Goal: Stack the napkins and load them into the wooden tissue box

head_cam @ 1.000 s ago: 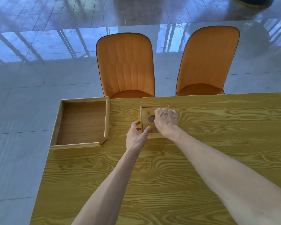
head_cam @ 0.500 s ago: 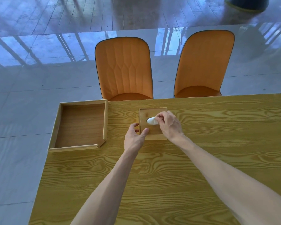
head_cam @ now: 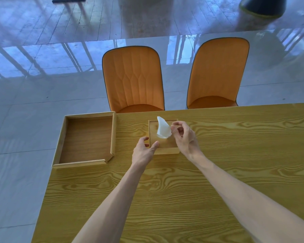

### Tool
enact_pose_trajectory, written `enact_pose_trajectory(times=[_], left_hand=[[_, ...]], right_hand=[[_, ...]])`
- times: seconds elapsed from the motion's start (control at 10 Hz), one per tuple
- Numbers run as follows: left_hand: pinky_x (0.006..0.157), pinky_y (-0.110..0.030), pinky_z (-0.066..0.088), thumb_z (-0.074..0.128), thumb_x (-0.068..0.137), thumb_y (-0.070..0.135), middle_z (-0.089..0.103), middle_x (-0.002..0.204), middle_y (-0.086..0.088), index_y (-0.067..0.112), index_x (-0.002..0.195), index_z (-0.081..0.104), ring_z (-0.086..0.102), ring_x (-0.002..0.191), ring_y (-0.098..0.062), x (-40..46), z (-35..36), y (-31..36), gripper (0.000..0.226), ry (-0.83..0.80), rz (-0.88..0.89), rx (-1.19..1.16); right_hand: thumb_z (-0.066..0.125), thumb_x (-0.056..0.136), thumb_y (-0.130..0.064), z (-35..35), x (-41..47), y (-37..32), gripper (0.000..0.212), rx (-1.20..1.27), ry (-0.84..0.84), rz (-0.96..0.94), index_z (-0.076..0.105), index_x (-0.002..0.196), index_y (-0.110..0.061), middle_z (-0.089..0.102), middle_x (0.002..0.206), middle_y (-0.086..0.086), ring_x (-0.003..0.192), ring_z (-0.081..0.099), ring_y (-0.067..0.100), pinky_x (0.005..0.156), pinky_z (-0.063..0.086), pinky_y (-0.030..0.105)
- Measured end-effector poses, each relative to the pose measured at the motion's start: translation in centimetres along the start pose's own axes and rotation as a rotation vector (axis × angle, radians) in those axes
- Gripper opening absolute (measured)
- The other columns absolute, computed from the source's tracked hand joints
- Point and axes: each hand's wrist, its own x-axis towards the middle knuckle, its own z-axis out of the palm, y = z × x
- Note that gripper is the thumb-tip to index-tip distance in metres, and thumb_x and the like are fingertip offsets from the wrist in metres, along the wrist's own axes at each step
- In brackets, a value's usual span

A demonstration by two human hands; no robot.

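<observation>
The wooden tissue box (head_cam: 165, 148) sits near the table's far edge with its lid on. A white napkin (head_cam: 162, 128) sticks up out of the hole in the lid as a curled point. My right hand (head_cam: 184, 137) hovers just right of the napkin, thumb and forefinger at its right edge; whether they still pinch it I cannot tell. My left hand (head_cam: 144, 151) grips the box's near left corner, thumb on the lid and fingers down its left side. Any other napkins are hidden inside the box.
A shallow wooden tray (head_cam: 72, 162), open at one corner, lies at the table's far left corner. Two orange chairs (head_cam: 132, 79) (head_cam: 216, 74) stand behind the wooden table (head_cam: 165, 199). Glossy floor surrounds it.
My right hand went from covering the lid's hole to pulling a white napkin up through it. The napkin now stands tall above the lid. My left hand stayed on the box's corner.
</observation>
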Motion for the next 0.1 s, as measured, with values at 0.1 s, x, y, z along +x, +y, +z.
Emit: enact_pose_trajectory(times=[0.1], left_hand=[[0.099,-0.040,0.046,0.058,0.089,0.054,0.059,0.134,-0.004,0.024,0.147,0.037,0.059,0.116,-0.024,0.33,-1.47,0.80,0.068,-0.098,-0.006,0.263]], right_hand=[[0.046,0.102,-0.042,-1.40,0.36,-1.08,0.034,-0.162,-0.012,-0.003,0.062,0.115,-0.015,0.072,0.103,0.002,0.092,0.068,0.019,0.073,0.055,0.034]])
